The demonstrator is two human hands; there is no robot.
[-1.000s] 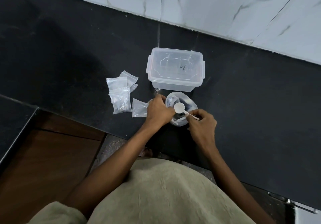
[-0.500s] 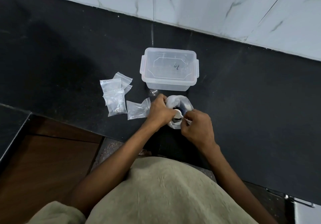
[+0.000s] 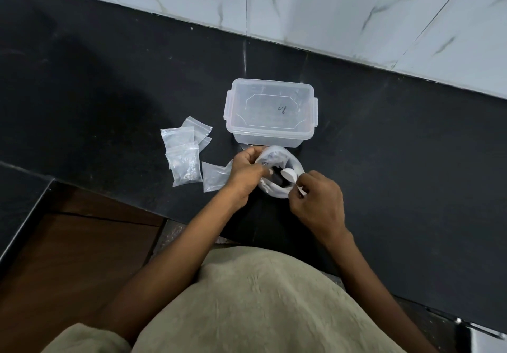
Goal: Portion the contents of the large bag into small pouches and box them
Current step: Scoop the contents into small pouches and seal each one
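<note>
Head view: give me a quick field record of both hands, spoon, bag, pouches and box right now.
left hand: grip on the near-left rim of the bag, holding it open
right hand: pinches the spoon handle
spoon: white, bowl over the bag mouth
bag: open, standing on the black counter, just in front of the box
pouches: small clear pile left of the bag; one more beside the left hand
box: clear, lid on
</note>
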